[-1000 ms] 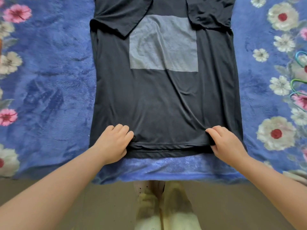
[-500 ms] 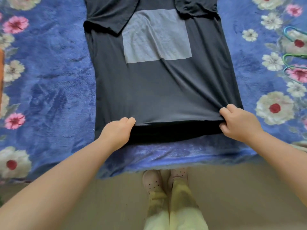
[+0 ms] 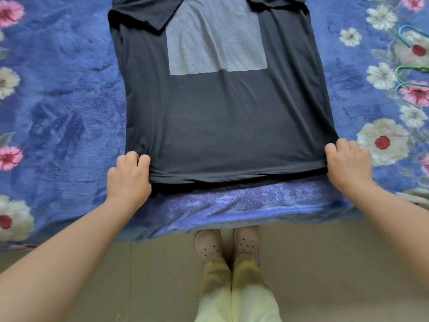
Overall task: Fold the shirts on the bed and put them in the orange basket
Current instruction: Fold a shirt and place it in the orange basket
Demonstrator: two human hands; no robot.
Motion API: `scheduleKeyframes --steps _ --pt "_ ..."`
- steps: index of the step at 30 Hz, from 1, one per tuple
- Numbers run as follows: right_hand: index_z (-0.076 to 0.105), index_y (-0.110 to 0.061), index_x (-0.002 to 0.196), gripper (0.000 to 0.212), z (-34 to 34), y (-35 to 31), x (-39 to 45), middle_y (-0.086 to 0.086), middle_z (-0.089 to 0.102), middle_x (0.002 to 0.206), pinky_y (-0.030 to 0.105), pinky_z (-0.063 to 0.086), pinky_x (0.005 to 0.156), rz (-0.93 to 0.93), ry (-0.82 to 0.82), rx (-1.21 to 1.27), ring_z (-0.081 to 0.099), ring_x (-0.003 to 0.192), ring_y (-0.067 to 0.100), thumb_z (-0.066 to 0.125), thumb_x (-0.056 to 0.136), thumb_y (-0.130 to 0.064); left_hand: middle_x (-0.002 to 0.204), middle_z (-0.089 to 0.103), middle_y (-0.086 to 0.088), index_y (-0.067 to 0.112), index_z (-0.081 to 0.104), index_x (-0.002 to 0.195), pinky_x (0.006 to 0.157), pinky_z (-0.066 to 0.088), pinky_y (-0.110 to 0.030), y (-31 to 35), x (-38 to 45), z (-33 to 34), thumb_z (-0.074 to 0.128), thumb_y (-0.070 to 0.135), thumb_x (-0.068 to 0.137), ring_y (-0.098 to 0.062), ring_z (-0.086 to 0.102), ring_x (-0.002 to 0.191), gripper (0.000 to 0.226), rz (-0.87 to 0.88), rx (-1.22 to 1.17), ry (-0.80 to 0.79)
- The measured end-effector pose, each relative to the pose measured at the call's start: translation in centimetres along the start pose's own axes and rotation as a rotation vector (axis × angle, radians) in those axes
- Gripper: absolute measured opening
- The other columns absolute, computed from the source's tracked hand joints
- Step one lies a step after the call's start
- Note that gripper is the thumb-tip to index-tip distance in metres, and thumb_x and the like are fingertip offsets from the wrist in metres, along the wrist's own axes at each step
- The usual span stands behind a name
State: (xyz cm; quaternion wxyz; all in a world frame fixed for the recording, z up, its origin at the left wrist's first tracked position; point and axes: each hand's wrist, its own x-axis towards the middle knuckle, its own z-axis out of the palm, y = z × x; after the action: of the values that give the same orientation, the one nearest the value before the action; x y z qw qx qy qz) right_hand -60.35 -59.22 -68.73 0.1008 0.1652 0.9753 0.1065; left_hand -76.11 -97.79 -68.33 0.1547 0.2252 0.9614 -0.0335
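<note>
A black shirt (image 3: pixel 222 117) with a grey square print lies flat on the bed, its sleeves folded inward at the top and its hem toward me. My left hand (image 3: pixel 128 180) grips the hem's left corner with curled fingers. At the hem's right corner, my right hand (image 3: pixel 348 163) grips the cloth the same way. The hem is lifted slightly off the blanket and pulled taut between the two hands. No orange basket is in view.
The bed carries a blue floral blanket (image 3: pixel 58 112) whose edge hangs over near my feet. Coloured clothes hangers (image 3: pixel 413 73) lie at the right edge. My shoes (image 3: pixel 227 245) stand on the beige floor below the bed.
Both hands slid outward along the hem from near its middle to its two corners and raised it, stretching the cloth flat. The view tilted down toward the floor.
</note>
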Motion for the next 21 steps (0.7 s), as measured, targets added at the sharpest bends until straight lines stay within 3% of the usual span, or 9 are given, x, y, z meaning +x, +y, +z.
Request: scheduleKeyframes --steps 2,3,5,9,11,13,16,18,21 --pt "0.051 0.01 0.074 0.028 -0.6 0.5 -0.1 0.029 0.046 0.071 0.036 0.029 0.049 0.087 -0.082 0.014 0.05 0.059 0.042 0.055 0.054 0.029 0.101 0.044 -0.023 -0.001 0.049 0.102 0.056 0.034 -0.041 -0.8 -0.8 0.2 0.055 -0.012 0.07 -0.037 0.045 0.084 0.034 -0.227 -0.064 -0.037" --pt "0.052 0.01 0.081 0.024 -0.6 0.9 0.0 0.031 0.047 0.079 0.037 0.029 0.05 0.114 -0.128 0.01 0.051 0.064 0.044 0.051 0.063 0.026 0.105 0.042 -0.02 0.001 0.046 0.109 0.058 0.034 -0.04 -1.3 -1.0 0.4 0.049 -0.01 0.077 -0.035 0.044 0.082 0.034 -0.268 -0.058 -0.078" --pt "0.053 0.008 0.085 0.02 -0.2 1.1 0.3 0.03 0.048 0.083 0.036 0.029 0.051 0.085 -0.121 0.031 0.054 0.067 0.043 0.05 0.07 0.021 0.097 0.039 -0.013 0.006 0.047 0.11 0.053 0.03 -0.034 -1.8 -1.4 0.4 0.043 -0.009 0.08 -0.029 0.04 0.07 0.033 -0.136 0.03 -0.133" --pt "0.049 0.005 0.051 0.039 -0.5 1.6 -0.2 0.02 0.043 0.048 0.026 0.025 0.047 -0.201 -0.105 0.024 0.048 0.038 0.033 0.068 0.026 0.028 0.065 0.019 0.0 0.001 0.058 0.072 0.044 0.01 -0.02 -3.2 -1.6 -0.9 0.063 -0.023 0.049 -0.021 0.028 0.054 0.034 0.204 0.133 -0.144" --pt "0.048 0.003 0.049 0.043 -1.1 2.5 -0.6 0.017 0.042 0.046 0.024 0.022 0.048 -0.269 -0.173 -0.031 0.047 0.037 0.03 0.071 0.02 0.026 0.067 0.018 0.002 0.002 0.06 0.083 0.044 0.013 -0.024 -4.0 -1.8 -2.1 0.062 -0.019 0.058 -0.021 0.032 0.06 0.033 0.253 0.306 -0.175" --pt "0.053 0.002 0.057 0.038 -1.4 3.4 -1.0 0.016 0.049 0.054 0.026 0.025 0.047 -0.264 -0.291 -0.203 0.052 0.046 0.031 0.077 0.032 0.019 0.08 0.025 0.002 0.014 0.05 0.11 0.056 0.024 -0.027 -4.7 -2.2 -2.2 0.047 -0.006 0.081 -0.02 0.042 0.081 0.035 0.233 0.431 -0.304" --pt "0.061 -0.005 0.078 0.026 -1.9 3.3 -2.2 0.01 0.057 0.075 0.03 0.041 0.055 -0.317 -0.347 -0.342 0.058 0.069 0.03 0.077 0.058 0.001 0.091 0.028 0.002 0.018 0.045 0.12 0.065 0.025 -0.026 -4.8 -2.8 -2.7 0.041 -0.001 0.086 -0.018 0.049 0.101 0.04 0.215 0.533 -0.439" --pt "0.053 -0.016 0.105 0.02 -1.9 2.9 -3.1 0.0 0.053 0.102 0.026 0.032 0.069 -0.346 -0.454 -0.46 0.054 0.098 0.021 0.052 0.086 -0.011 0.09 0.03 0.001 0.018 0.05 0.117 0.066 0.024 -0.028 -5.4 -3.6 -2.1 0.044 -0.001 0.084 -0.02 0.051 0.099 0.038 0.206 0.543 -0.456" --pt "0.048 -0.02 0.112 0.025 -2.1 1.9 -4.0 -0.003 0.048 0.106 0.024 0.026 0.072 -0.204 -0.566 -0.458 0.049 0.106 0.017 0.04 0.09 -0.01 0.071 0.04 -0.006 0.006 0.063 0.085 0.054 0.023 -0.031 -5.8 -4.2 -1.0 0.071 -0.007 0.054 -0.028 0.056 0.069 0.035 0.285 0.492 -0.335"
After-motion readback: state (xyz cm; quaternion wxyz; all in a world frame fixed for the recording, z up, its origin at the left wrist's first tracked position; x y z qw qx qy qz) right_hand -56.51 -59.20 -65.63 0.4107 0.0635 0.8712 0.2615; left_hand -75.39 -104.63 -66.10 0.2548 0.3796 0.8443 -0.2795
